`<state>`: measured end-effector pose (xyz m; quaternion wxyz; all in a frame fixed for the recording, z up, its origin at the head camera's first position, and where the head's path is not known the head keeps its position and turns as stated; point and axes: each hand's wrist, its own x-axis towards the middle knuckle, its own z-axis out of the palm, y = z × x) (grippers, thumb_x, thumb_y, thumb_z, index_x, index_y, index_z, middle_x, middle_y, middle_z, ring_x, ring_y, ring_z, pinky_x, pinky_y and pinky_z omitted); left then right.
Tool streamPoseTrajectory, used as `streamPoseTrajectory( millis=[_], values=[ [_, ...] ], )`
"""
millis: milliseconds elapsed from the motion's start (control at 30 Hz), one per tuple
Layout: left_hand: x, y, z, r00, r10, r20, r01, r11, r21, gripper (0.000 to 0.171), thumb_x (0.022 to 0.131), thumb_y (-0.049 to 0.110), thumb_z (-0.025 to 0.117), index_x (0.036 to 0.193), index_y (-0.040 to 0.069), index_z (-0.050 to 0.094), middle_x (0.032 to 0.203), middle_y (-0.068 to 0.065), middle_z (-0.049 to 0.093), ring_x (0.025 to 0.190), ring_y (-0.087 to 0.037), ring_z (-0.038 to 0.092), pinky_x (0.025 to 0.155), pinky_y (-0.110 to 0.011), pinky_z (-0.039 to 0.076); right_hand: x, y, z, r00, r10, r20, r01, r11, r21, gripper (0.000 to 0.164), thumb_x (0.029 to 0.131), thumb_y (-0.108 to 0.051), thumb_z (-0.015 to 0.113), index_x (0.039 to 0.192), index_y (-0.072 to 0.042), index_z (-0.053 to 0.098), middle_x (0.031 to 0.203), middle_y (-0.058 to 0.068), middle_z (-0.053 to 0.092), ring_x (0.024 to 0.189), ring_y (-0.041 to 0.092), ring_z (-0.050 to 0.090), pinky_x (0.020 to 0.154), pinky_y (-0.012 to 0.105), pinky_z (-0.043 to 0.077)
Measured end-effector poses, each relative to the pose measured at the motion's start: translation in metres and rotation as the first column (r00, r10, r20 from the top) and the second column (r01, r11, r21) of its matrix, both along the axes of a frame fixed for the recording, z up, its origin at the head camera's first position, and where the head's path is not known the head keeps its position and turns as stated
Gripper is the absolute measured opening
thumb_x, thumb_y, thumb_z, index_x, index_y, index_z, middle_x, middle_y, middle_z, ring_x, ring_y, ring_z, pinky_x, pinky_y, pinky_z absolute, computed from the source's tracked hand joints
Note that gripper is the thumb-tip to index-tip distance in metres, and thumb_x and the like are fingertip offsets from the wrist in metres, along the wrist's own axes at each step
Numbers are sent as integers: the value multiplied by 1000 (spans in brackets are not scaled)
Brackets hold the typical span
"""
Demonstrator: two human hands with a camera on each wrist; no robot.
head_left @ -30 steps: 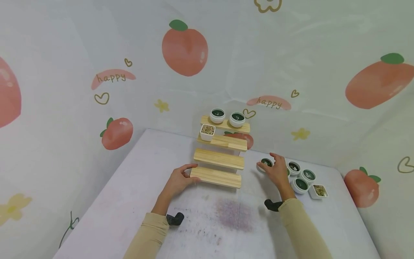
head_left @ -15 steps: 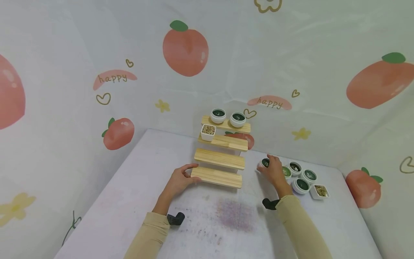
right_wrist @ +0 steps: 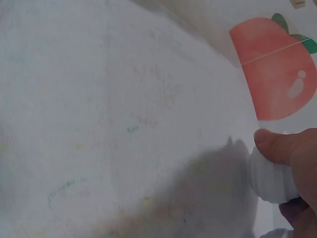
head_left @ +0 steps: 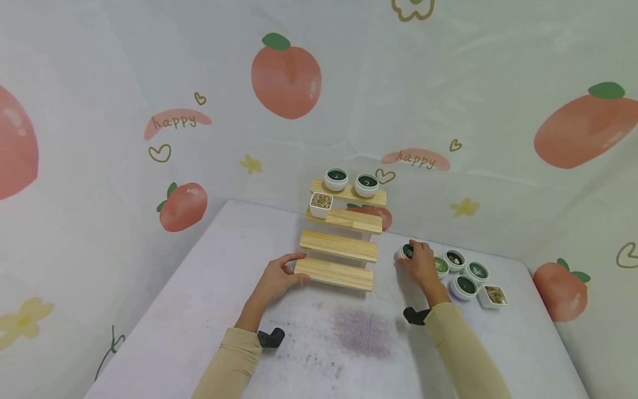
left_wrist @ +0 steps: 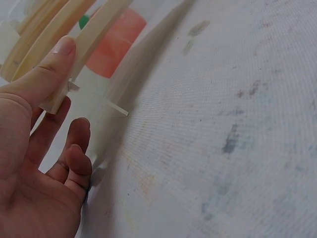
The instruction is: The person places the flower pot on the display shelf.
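Observation:
A stepped rack with wooden shelves stands towards the back. My left hand (head_left: 276, 279) holds the left end of its lowest shelf (head_left: 334, 274); in the left wrist view the thumb (left_wrist: 63, 47) lies on top of the board and a finger reaches beneath. Right of the rack, my right hand (head_left: 422, 267) grips a small round white bowl (head_left: 406, 251) with dark green contents. The right wrist view has the thumb on the side of this ribbed white bowl (right_wrist: 270, 176), the other fingers partly hidden behind it.
Two round white bowls (head_left: 336, 179) stand on the top shelf, and a square white cup (head_left: 321, 205) of grainy bits on the second. Beside my right hand cluster several round bowls (head_left: 464, 286) and another square cup (head_left: 493, 296). A printed cloth wall rises behind.
My right hand has come down and its fingers have closed on the round bowl. The left hand keeps its hold on the lowest shelf.

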<state>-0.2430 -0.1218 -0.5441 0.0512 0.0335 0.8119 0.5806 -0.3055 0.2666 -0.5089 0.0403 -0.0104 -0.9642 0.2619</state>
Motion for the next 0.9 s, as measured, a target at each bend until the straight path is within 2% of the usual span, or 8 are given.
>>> streamPoseTrajectory(
  millis=[167, 367, 533, 600, 700, 900],
  values=[
    [1, 0, 0, 1000, 0, -3, 0, 1000, 1, 65, 63, 54, 83, 122, 42, 60, 52, 3, 40, 45, -12, 30, 45, -24, 30, 4, -5, 3, 997, 7, -73, -10, 999, -49, 70, 81, -22, 77, 136, 6, 43, 133, 29, 42, 125, 46, 41, 106, 54, 33],
    [3, 0, 2, 1000, -6, -17, 6, 1000, -10, 69, 65, 53, 82, 127, 34, 60, 52, 4, 38, 44, -11, 29, 44, -24, 29, 12, -13, 10, 988, 26, -155, -46, 991, -124, 70, 78, -29, 80, 132, 1, 48, 129, 23, 47, 121, 39, 46, 102, 51, 36],
    [2, 0, 4, 1000, -6, -14, 6, 1000, -12, 68, 64, 54, 82, 126, 36, 60, 52, 3, 41, 45, -12, 30, 44, -24, 29, 18, -23, 22, 970, 16, -243, -73, 971, -227, 73, 74, -31, 83, 132, -3, 50, 124, 19, 49, 103, 30, 49, 86, 44, 41],
    [3, 0, 5, 1000, -6, -11, 6, 1000, -8, 68, 64, 53, 83, 126, 36, 60, 52, 2, 42, 45, -12, 30, 44, -24, 30, 20, -28, 28, 965, 0, -262, -73, 960, -269, 74, 73, -31, 84, 133, -4, 51, 123, 19, 48, 98, 27, 47, 81, 39, 40],
    [3, 1, 5, 1000, -4, -6, 4, 1000, -2, 68, 64, 53, 83, 125, 36, 60, 52, 3, 40, 44, -12, 29, 44, -24, 29, 23, -35, 36, 969, -32, -244, -55, 938, -342, 76, 74, -32, 83, 135, -4, 48, 126, 18, 47, 97, 24, 46, 77, 33, 39],
    [3, 0, 4, 1000, -6, -9, 6, 1000, 5, 66, 64, 54, 82, 124, 39, 60, 52, 2, 40, 44, -11, 29, 43, -24, 29, 29, -51, 53, 976, -91, -199, -24, 861, -508, 79, 74, -36, 82, 137, -8, 43, 127, 10, 51, 97, 17, 49, 69, 16, 43]
  ],
)
